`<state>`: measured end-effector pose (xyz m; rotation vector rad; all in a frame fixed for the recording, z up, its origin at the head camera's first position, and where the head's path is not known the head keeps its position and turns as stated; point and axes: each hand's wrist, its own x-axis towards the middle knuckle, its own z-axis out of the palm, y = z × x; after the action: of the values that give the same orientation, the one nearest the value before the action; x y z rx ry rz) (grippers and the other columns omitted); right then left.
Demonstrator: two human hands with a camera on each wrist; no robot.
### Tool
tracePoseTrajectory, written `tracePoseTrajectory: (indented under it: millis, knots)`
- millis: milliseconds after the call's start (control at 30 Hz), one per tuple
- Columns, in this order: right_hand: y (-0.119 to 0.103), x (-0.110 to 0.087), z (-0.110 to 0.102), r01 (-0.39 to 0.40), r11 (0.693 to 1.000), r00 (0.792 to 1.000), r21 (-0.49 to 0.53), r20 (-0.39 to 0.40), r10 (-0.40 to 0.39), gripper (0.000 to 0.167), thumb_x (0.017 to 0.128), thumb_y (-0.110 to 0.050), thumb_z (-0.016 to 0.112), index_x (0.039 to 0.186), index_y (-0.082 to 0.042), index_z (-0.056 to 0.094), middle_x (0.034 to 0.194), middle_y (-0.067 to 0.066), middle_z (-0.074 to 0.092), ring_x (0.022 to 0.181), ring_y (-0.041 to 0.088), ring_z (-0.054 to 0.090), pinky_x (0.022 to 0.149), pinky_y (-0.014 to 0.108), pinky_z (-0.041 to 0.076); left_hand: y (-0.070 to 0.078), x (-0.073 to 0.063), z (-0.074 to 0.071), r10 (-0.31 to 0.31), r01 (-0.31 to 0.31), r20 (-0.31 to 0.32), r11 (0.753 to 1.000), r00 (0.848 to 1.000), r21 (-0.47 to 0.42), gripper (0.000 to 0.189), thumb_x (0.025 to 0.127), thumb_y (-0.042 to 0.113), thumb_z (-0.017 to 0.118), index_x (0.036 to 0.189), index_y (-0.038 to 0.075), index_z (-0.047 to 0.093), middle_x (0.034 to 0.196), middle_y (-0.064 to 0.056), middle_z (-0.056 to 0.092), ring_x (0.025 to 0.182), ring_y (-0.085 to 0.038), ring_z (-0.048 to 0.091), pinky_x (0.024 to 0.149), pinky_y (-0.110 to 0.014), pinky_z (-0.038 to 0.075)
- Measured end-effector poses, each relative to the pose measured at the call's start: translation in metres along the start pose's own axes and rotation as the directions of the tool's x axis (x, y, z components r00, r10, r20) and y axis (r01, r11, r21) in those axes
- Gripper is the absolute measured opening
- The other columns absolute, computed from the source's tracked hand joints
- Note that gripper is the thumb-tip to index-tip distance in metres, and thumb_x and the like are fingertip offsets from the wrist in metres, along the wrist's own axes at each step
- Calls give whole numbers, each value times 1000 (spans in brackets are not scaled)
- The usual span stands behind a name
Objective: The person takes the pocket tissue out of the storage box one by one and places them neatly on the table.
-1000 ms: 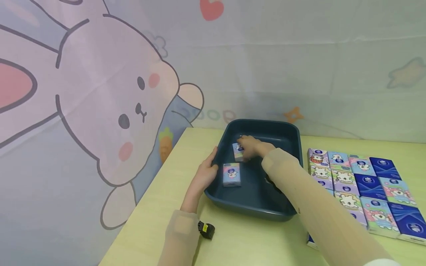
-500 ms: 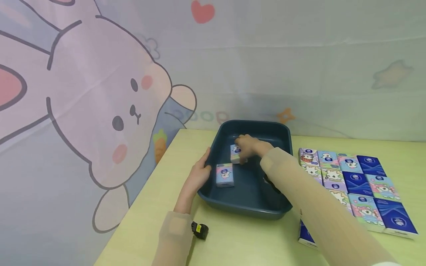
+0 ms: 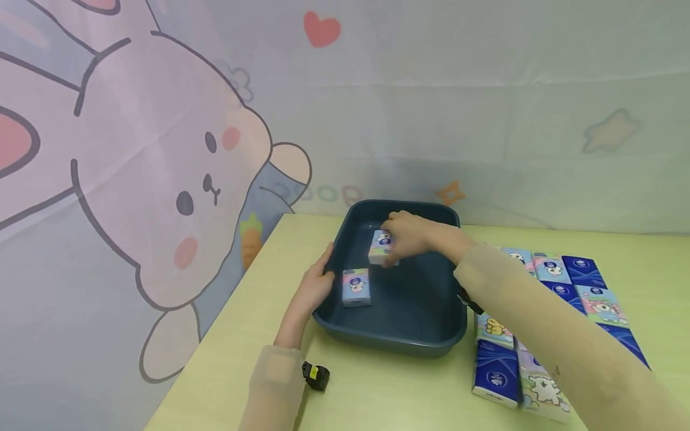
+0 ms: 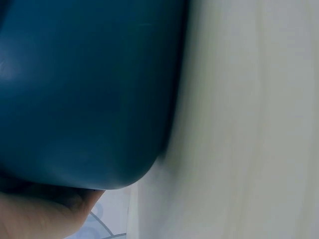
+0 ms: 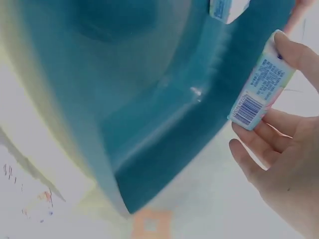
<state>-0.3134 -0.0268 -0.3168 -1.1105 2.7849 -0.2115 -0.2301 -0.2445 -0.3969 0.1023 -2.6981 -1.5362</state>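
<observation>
My right hand (image 3: 409, 233) pinches a small pastel tissue pack (image 3: 381, 246) between thumb and fingertips, over the back left part of a dark teal plastic bin (image 3: 409, 344). In the right wrist view this held pack (image 5: 264, 87) shows its barcode side, tilted near the bin's wall. A second tissue pack (image 3: 356, 287) lies flat on the bin floor at the front left. My left hand (image 3: 315, 287) holds the bin's left side, thumb at the rim and fingers along the outer wall. The left wrist view shows the outer wall (image 4: 89, 99) close up, with part of that hand beneath.
Rows of blue and pastel tissue packs (image 3: 496, 374) lie on the table right of the bin, partly hidden by my right arm. A printed cloth backdrop (image 3: 404, 108) hangs behind the table (image 3: 377, 389). A small black device (image 3: 317, 376) sits by my left sleeve.
The right hand has raised the tissue pack slightly, and its forearm has swung to the right across the packs. The whole scene has shifted left in view. The left hand stays on the bin.
</observation>
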Motion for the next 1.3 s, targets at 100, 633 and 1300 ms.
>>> tracePoseTrajectory:
  millis: [100, 633, 1300]
  knots:
    - [-1, -16, -4, 32, 999, 998, -20, -55, -33, 77, 74, -46, 75, 133, -1, 53, 112, 10, 55, 98, 23, 48, 81, 36, 47, 0, 1, 1, 3, -3, 2, 1000, 1000, -2, 63, 94, 8, 38, 154, 22, 23, 160, -8, 23, 148, -31, 21, 118, -53, 24]
    - [2, -98, 8, 140, 981, 951, -133, -258, -171, 79, 75, -52, 74, 135, -6, 52, 120, 8, 58, 104, 21, 52, 90, 41, 47, 1, 1, 2, 14, -14, 8, 1000, 1000, -21, 63, 94, 7, 37, 154, 20, 23, 161, -7, 22, 148, -31, 20, 118, -53, 23]
    - [11, -201, 33, 29, 999, 944, -28, -328, -37, 87, 72, -66, 69, 141, -16, 48, 130, 5, 56, 122, 29, 51, 100, 58, 42, 1, 3, 2, -10, 11, 29, 1000, 1000, -24, 63, 95, 7, 37, 155, 20, 21, 161, -8, 21, 149, -31, 19, 118, -54, 22]
